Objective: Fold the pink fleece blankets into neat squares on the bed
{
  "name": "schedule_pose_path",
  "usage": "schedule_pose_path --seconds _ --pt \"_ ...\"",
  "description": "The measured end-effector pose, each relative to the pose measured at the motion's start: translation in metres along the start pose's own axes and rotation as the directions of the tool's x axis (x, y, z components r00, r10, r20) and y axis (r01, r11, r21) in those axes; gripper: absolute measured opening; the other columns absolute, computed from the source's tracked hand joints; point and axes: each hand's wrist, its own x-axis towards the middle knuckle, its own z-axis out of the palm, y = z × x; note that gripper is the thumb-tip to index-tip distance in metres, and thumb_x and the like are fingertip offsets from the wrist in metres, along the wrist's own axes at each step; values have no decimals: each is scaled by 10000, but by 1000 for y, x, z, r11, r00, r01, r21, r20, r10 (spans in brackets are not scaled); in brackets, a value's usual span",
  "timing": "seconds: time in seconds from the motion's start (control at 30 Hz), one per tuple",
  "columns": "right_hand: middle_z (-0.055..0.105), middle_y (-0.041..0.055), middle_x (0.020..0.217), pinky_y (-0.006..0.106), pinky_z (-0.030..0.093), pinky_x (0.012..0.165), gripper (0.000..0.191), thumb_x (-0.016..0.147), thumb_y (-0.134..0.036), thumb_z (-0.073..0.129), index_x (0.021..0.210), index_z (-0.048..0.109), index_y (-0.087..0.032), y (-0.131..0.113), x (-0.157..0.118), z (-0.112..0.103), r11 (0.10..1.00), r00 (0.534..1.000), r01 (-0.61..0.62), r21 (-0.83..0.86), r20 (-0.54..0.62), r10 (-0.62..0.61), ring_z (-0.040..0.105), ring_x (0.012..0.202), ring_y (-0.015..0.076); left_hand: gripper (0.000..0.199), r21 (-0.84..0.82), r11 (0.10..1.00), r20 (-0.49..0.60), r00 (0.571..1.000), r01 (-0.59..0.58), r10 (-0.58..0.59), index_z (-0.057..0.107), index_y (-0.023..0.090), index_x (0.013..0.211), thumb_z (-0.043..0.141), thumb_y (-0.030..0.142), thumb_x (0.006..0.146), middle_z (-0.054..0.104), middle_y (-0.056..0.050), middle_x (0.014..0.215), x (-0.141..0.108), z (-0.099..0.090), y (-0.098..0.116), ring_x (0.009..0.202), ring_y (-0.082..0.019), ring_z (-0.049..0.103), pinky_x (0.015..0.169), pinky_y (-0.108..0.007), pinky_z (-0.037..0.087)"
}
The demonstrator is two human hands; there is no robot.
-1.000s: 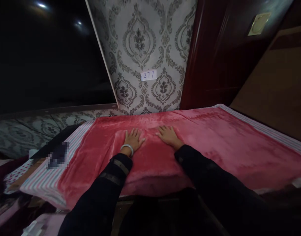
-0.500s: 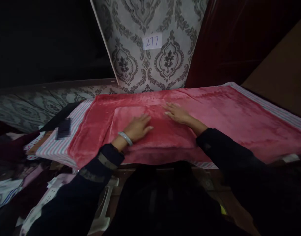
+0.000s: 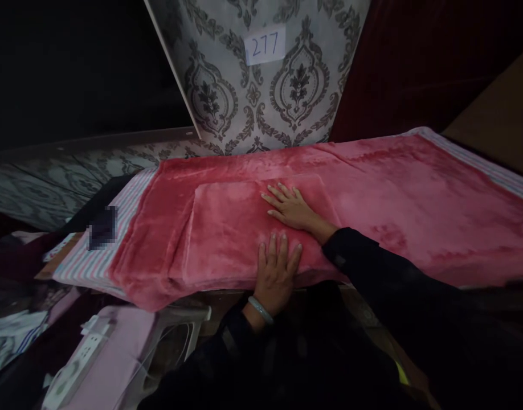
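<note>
A folded pink plush piece (image 3: 227, 228) lies on a larger pink plush blanket (image 3: 398, 193) spread over a striped cloth (image 3: 127, 213). My left hand (image 3: 277, 276), with a bracelet at its wrist, rests flat on the near edge of the folded piece, fingers spread and pointing away from me. Farther back and slightly to the right, my right hand (image 3: 291, 209) presses flat on the same piece with its fingers apart. Neither hand holds anything.
A dark screen (image 3: 82, 68) stands at the back left, before patterned wallpaper bearing a paper marked 277 (image 3: 265, 45). At the lower left are a white power strip (image 3: 80, 364), a pink-topped stool (image 3: 125, 341) and heaped clothes (image 3: 17, 336).
My left hand has moved right and nearer to me, down to the front edge of the folded piece. My right hand has shifted slightly left. The view has tilted a little.
</note>
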Motion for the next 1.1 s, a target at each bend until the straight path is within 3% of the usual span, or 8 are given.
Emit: schedule_pose_path --seconds 0.17,0.3,0.4,0.53,0.63,0.73,0.9,1.1 --pt "180 75 1690 689 198 1170 584 1059 -481 326 1614 259 -309 -4 3 -5 1000 1000 -3 -10 -6 3 112 1546 359 660 -8 1000 -128 992 -11 10 372 213 1554 573 211 925 358 -185 1615 1 1 -1 1505 -411 280 1160 -663 312" --pt "217 88 1678 680 241 1164 590 1052 -484 344 1608 286 -297 -6 -2 -17 1000 998 -18 16 55 17 153 1537 372 645 -60 995 -87 993 -83 78 408 212 1534 591 222 916 372 -161 1614 -4 -22 -10 1502 -369 307 1185 -629 301" --pt "306 97 1647 618 284 1174 584 1051 -496 345 1593 335 -278 -8 -33 -25 997 997 -8 70 83 2 239 1520 346 629 -96 993 -26 998 -64 62 411 228 1529 582 243 924 396 -124 1608 -20 -48 -29 1505 -317 315 1221 -644 207" --pt "389 77 1611 549 303 1187 552 1052 -491 367 1568 384 -297 -15 -110 -25 996 999 39 81 -9 -38 328 1490 298 688 -25 988 -33 987 154 -154 378 224 1549 605 264 900 324 -144 1639 -47 -70 -71 1525 -360 255 1193 -730 93" --pt "369 64 1623 560 289 1196 602 1031 -457 450 1597 299 -319 -20 -165 -17 998 992 41 43 -124 -36 319 1494 288 704 23 974 -26 974 224 -223 390 226 1548 603 234 877 331 -145 1635 -62 -67 -98 1515 -377 272 1194 -716 118" --pt "336 79 1636 574 319 1185 715 974 -340 553 1614 235 -309 -21 -193 -2 998 974 13 61 -228 1 285 1507 302 728 40 974 -11 975 221 -221 426 237 1534 601 158 832 366 -139 1620 -68 -56 -108 1498 -369 313 1208 -678 143" --pt "382 75 1600 571 381 1159 887 812 -40 502 1614 236 -314 -21 -194 22 991 914 18 136 -404 38 276 1506 296 740 78 970 -47 972 232 -229 464 240 1512 580 91 797 420 -131 1590 -70 -45 -107 1476 -345 366 1214 -637 183" --pt "452 80 1551 560 390 1136 863 810 -46 477 1604 265 -311 -21 -193 31 989 870 36 141 -492 39 334 1477 290 707 103 967 -65 971 235 -229 495 226 1490 555 69 803 452 -131 1569 -73 -46 -107 1464 -328 392 1215 -612 212"
